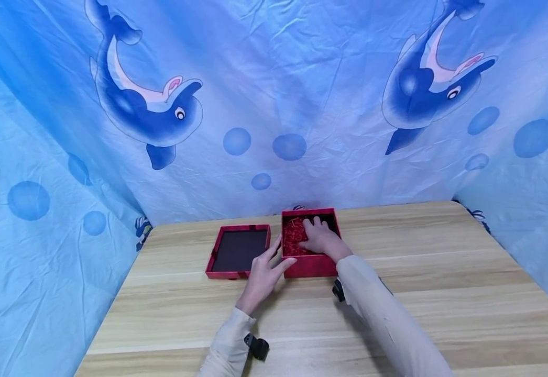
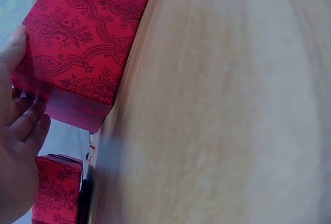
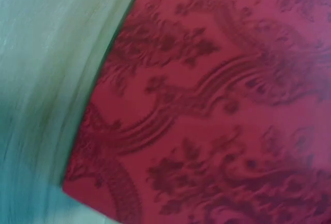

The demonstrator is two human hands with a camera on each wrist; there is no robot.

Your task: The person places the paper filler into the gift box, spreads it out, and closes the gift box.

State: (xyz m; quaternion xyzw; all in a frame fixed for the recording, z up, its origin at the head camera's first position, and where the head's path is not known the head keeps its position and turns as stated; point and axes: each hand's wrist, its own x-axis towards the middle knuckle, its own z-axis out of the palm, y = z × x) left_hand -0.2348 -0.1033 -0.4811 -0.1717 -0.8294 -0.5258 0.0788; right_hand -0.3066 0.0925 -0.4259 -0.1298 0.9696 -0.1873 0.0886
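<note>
A red patterned box (image 1: 309, 267), open at the top, stands near the table's back edge. Red shredded paper (image 1: 293, 235) fills its left part, and the dark inside shows at the right. My left hand (image 1: 262, 275) holds the front left corner, thumb at the front wall and fingers along the left side. The left wrist view shows this hand (image 2: 18, 136) by the box (image 2: 83, 38). My right hand (image 1: 320, 236) reaches into the box, fingers spread over the paper; nothing shows in its grasp. Only the box's outer wall (image 3: 207, 110) appears in the right wrist view, without the hand.
Left of the box lies a red lid (image 1: 238, 274), its dark inside facing up. Both rest on a wooden table (image 1: 444, 293). A blue cloth backdrop (image 1: 274, 94) with dolphins hangs behind and at the sides. A black wrist camera (image 1: 256, 346) sits at the left sleeve.
</note>
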